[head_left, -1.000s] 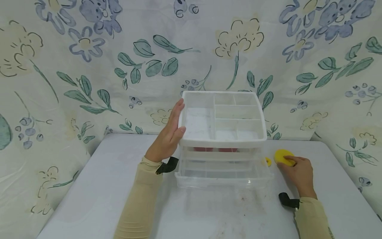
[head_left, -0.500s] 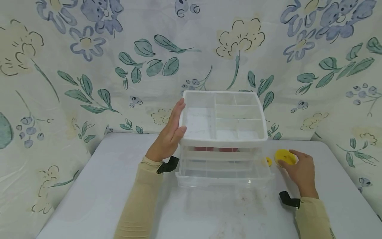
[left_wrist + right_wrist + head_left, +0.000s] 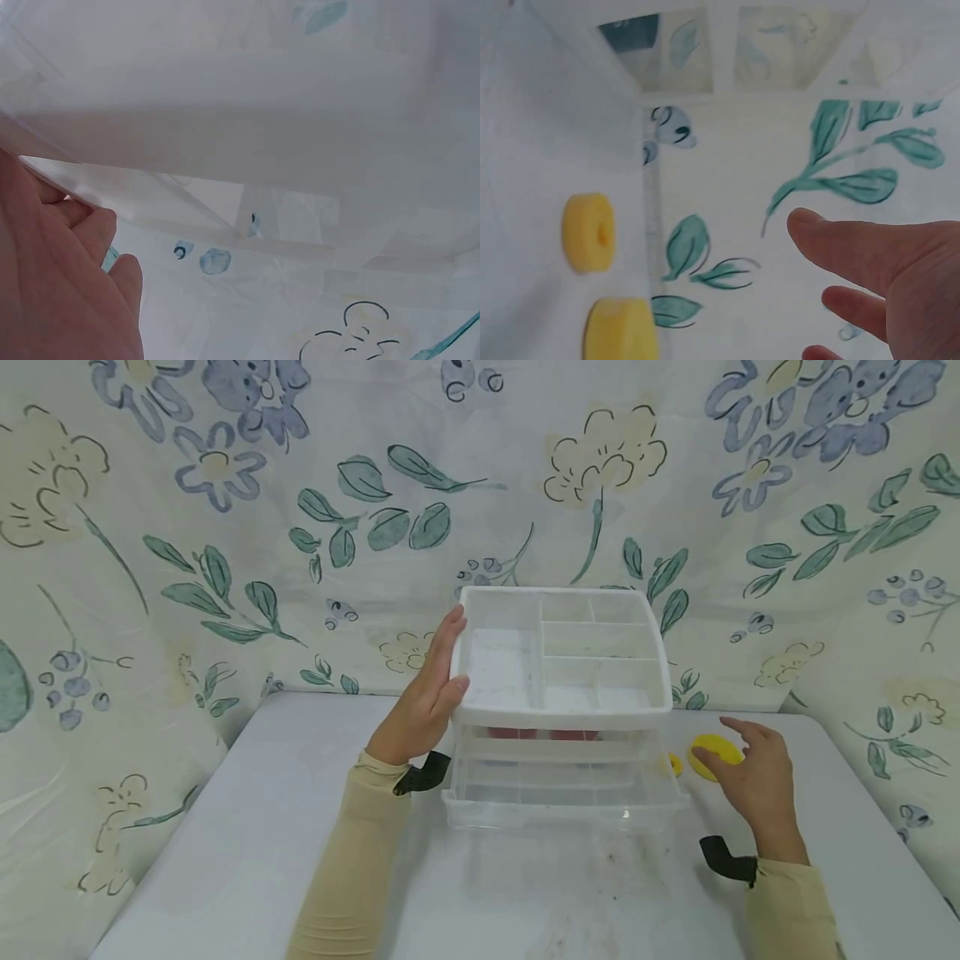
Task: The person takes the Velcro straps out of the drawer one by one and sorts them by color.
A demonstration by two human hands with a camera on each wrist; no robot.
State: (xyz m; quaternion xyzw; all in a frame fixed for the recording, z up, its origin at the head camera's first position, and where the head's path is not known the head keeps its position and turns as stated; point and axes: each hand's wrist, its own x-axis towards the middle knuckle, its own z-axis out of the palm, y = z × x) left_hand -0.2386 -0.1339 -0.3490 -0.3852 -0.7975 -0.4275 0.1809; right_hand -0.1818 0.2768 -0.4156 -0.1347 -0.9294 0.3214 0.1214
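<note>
White table (image 3: 187,827), brown-specked in front, backed by floral fabric (image 3: 480,435); left hand (image 3: 416,706) lays straight fingers against the central drawer organizer (image 3: 562,720); right hand (image 3: 761,781), fingers parted, hovers near the tabletop's yellow disc (image 3: 722,748).

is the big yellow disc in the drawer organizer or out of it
Out. In the head view, the big yellow disc lies on the table to the right of the drawer organizer, clear of its walls.
</note>
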